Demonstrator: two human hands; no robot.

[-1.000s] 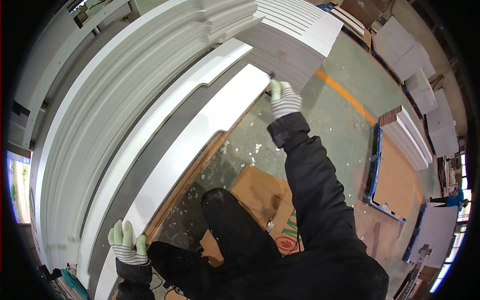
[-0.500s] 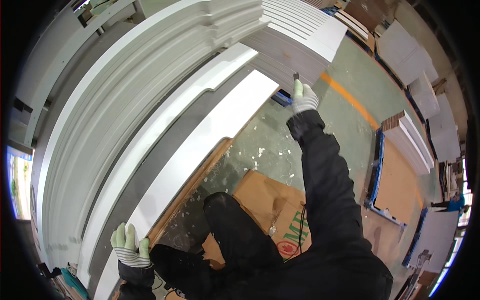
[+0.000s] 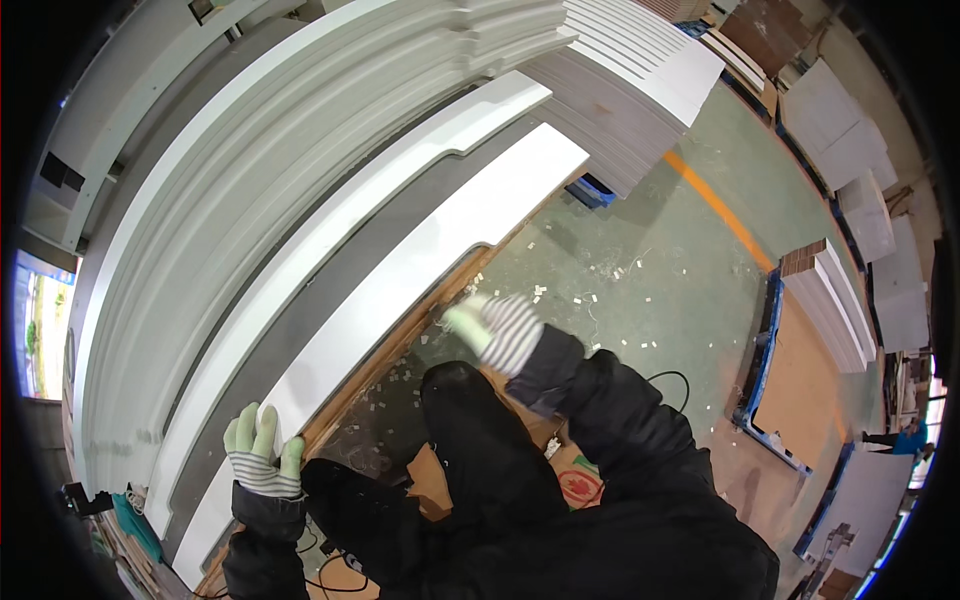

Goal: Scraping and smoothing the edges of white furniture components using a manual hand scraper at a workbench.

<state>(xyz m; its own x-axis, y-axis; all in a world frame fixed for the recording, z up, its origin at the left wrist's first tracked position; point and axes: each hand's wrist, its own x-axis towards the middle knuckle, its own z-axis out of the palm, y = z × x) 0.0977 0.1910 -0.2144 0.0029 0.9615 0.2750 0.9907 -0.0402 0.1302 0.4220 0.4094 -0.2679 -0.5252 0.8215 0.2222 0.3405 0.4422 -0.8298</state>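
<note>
A long white panel [image 3: 400, 260] with a notch in its near-side edge lies along the edge of the worktable. My left hand [image 3: 262, 452], in a pale green and striped glove, rests on its lower end, fingers spread flat on the face and thumb by the edge. Beyond it, across a dark grey strip [image 3: 330, 240], lies a second white notched panel [image 3: 350, 205]. My right hand [image 3: 495, 330], gloved alike, is over the floor just beside the panel's near edge. Its fingers look curled together but are blurred, and what they hold is hidden.
A tall stack of white panels [image 3: 250, 190] rises behind the two panels. Another stack [image 3: 640, 50] stands at the far end. Small white scraps [image 3: 540, 292] litter the green floor. To the right, a blue-edged pallet [image 3: 795, 375] carries brown board and white pieces. My knees are beside the table.
My right hand has swung from the panel's far end back toward me; the small dark tool seen in it before is no longer visible. My left hand stays on the panel.
</note>
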